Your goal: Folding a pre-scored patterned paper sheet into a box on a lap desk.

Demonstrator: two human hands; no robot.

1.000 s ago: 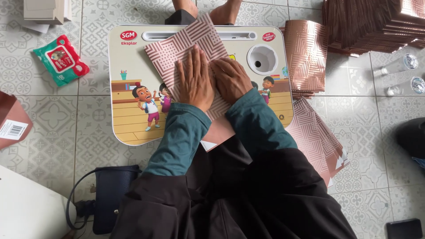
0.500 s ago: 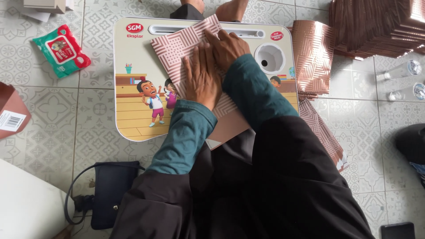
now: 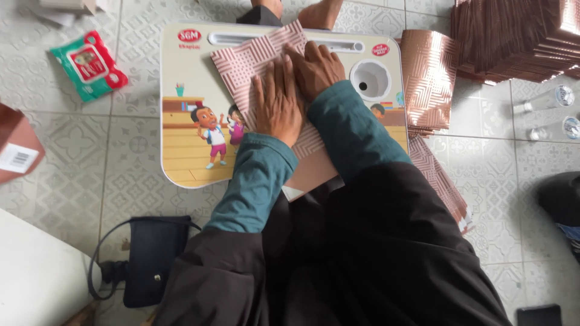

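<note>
Round cup hole [image 3: 370, 79] in the far right corner of the lap desk [image 3: 181, 151], sunk into the board, nothing visible inside it. Long narrow slot [image 3: 226, 38] along the far edge of the same desk, partly covered by the patterned sheet. Two clear plastic cups [image 3: 559, 96] lying on the floor tiles at the far right, contents impossible to tell.

Pink patterned sheet [image 3: 254, 57] lying tilted on the desk, one corner over the far edge, the near plain part hanging over the near edge toward the lap. Directly under both hands, in the middle of the desk.

Left hand [image 3: 277, 102] flat and fully open, palm down, fingers stretched and close together, pressing on the sheet, gripping nothing. Right hand [image 3: 315, 67] also open and palm down, fingers slightly bent, resting on the sheet just beyond the left hand and touching it at the side. Nothing enclosed by either hand.

Around: stack of shiny copper sheets [image 3: 428, 78] just right of the desk, bigger pile [image 3: 513, 36] in the far right corner, more patterned sheets [image 3: 438, 175] on the floor by the right knee. Red and green packet [image 3: 88, 65] on the tiles at the left, dark bag [image 3: 151, 259] near the left elbow.
</note>
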